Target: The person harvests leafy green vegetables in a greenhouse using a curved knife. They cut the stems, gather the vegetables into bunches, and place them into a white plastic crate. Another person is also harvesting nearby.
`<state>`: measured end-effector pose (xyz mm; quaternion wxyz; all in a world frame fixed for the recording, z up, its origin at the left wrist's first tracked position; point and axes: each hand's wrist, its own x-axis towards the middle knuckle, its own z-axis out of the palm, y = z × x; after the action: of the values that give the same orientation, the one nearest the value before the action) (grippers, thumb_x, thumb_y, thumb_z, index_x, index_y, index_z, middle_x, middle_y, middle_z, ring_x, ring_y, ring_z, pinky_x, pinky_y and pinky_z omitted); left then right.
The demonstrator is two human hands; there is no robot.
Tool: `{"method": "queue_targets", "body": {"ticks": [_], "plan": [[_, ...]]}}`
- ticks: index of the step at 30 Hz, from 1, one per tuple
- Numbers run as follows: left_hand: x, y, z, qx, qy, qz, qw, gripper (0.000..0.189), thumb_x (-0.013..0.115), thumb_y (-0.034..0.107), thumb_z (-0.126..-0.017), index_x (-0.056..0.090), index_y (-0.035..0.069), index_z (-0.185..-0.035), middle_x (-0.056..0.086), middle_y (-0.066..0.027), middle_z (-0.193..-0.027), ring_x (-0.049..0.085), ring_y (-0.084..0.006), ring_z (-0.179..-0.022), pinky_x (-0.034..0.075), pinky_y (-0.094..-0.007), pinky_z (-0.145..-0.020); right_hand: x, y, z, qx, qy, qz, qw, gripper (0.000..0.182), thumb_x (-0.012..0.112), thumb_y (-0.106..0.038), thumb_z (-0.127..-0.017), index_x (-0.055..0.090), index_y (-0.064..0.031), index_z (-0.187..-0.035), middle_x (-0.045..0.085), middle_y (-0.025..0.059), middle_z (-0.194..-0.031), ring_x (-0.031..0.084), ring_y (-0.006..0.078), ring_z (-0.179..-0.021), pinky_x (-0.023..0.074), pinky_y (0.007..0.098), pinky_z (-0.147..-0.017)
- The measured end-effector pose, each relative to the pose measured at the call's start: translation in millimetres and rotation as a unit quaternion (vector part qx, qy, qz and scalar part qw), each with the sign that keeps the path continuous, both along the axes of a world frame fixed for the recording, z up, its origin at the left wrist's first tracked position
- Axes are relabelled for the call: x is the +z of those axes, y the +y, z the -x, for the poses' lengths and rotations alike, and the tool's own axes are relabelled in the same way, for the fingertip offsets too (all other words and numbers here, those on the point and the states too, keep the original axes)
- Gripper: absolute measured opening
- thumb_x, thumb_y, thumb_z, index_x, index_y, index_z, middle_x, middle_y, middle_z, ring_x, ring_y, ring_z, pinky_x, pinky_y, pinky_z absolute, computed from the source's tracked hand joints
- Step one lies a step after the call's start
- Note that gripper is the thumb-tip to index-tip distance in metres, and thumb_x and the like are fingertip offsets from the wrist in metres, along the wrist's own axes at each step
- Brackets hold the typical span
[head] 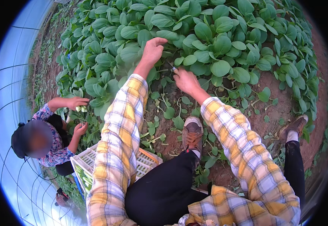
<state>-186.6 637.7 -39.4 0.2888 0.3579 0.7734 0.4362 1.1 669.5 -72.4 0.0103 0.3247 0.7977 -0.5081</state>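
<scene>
My left hand (153, 51) reaches in among the leafy greens (220, 45), which look like bok choy. Its index finger points to the right beside a broad leaf (168, 35). The other fingers are curled under, and whether they grip a stem cannot be seen. Lower and to the right, my right hand (187, 81) is closed around the handle of a small knife (175, 70). The thin blade points up and left into a gap at the foot of the plants, between my two hands.
Loose leaves (169, 112) lie on the brown soil (171, 94) around my shoe (192, 132). A white plastic crate (86, 158) with greens in it stands at lower left. Beside it another person (55, 135) crouches, with pale stems in one hand (77, 103). Plastic greenhouse sheeting (8, 84) rises behind.
</scene>
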Motion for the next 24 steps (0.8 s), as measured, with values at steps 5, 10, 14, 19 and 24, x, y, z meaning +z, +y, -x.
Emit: {"method": "queue_targets", "body": {"ticks": [5,10,14,19,24], "plan": [[-15,-44,13,-0.135,0.488,0.257,0.823,0.042,0.059,0.009,-0.072,0.061,0.004,-0.113,0.062,-0.0194,-0.113,0.047,-0.04,-0.123,0.031,-0.0493,-0.105,-34,-4,22,-0.005,-0.016,0.064,0.998,0.042,0.048,-0.03,-0.091,0.047,0.0008,-0.119,0.06,0.0316,-0.105,0.058,0.0469,-0.1,0.0446,0.0511,-0.09],[-14,-73,4,-0.155,0.575,0.263,0.759,0.05,0.066,0.01,-0.068,0.057,0.004,-0.117,0.062,-0.0082,-0.097,0.055,-0.0263,-0.098,0.038,-0.0377,-0.09,-38,-7,29,-0.001,-0.015,0.134,0.991,0.042,0.047,-0.032,-0.09,0.054,0.0033,-0.112,0.061,0.029,-0.108,0.057,0.0454,-0.103,0.0442,0.0486,-0.092],[-17,-87,1,-0.12,0.608,0.289,0.73,0.062,0.065,0.006,-0.069,0.047,0.003,-0.128,0.061,-0.0068,-0.091,0.055,-0.0228,-0.091,0.038,-0.0346,-0.083,-35,-12,35,0.002,0.007,0.149,0.989,0.04,0.046,-0.031,-0.091,0.058,0.0035,-0.105,0.062,0.0282,-0.105,0.058,0.0454,-0.1,0.0452,0.0495,-0.089],[-27,-79,-3,-0.115,0.596,0.325,0.725,0.067,0.061,0.006,-0.073,0.041,0.0,-0.136,0.062,-0.0077,-0.095,0.055,-0.0221,-0.092,0.037,-0.0352,-0.087,-55,-8,38,0.026,-0.015,0.113,0.993,0.036,0.047,-0.029,-0.09,0.06,0.0015,-0.104,0.063,0.0288,-0.1,0.059,0.046,-0.096,0.0464,0.0506,-0.086],[-6,-107,-8,-0.109,0.615,0.329,0.708,0.057,0.061,0.005,-0.072,0.049,-0.001,-0.127,0.063,-0.008,-0.09,0.058,-0.0232,-0.086,0.038,-0.0357,-0.086,-40,-19,1,0.038,-0.028,0.074,0.996,0.031,0.051,-0.029,-0.09,0.057,-0.0007,-0.101,0.063,0.0286,-0.092,0.06,0.0461,-0.089,0.0466,0.0525,-0.08]]}}
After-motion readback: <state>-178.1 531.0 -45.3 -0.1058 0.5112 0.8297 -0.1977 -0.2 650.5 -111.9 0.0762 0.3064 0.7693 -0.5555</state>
